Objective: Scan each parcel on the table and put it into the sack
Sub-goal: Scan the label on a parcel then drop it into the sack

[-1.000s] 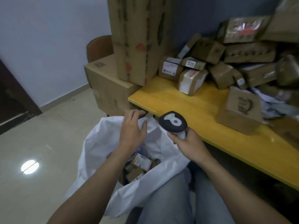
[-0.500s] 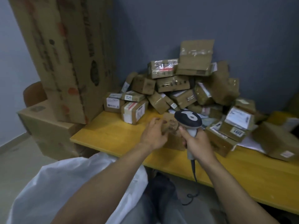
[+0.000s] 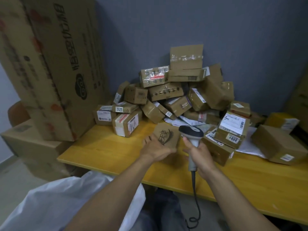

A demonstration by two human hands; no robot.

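Gripping a small brown parcel point(image 3: 167, 137), the left hand point(image 3: 155, 149) wraps its near-left side, fingers curled along the near lower edge, thumb side up against the left face.

- The parcel sits on the yellow surface point(image 3: 106, 148), at the near foot of the pile of parcels point(image 3: 176, 99). It is tipped back, its face with a black printed emblem turned up and towards the viewer. Outline is close to square; long axis cannot be told.
- The right hand point(image 3: 200, 153) is clenched round the grey handle of the scanner point(image 3: 191, 131), all fingers wrapped.
- The scanner's long axis runs near to far, the dark head at the far end just beside the parcel's right edge and seemingly angled left towards it. I cannot tell whether the two touch.
- The cable point(image 3: 195, 197) drops from the handle's near end, past the surface's near edge, and coils low.
- The white sack point(image 3: 63, 202) lies near left, below the surface's edge, under the left forearm.
- A tall carton point(image 3: 50, 64) leans at the far left, beside the pile.
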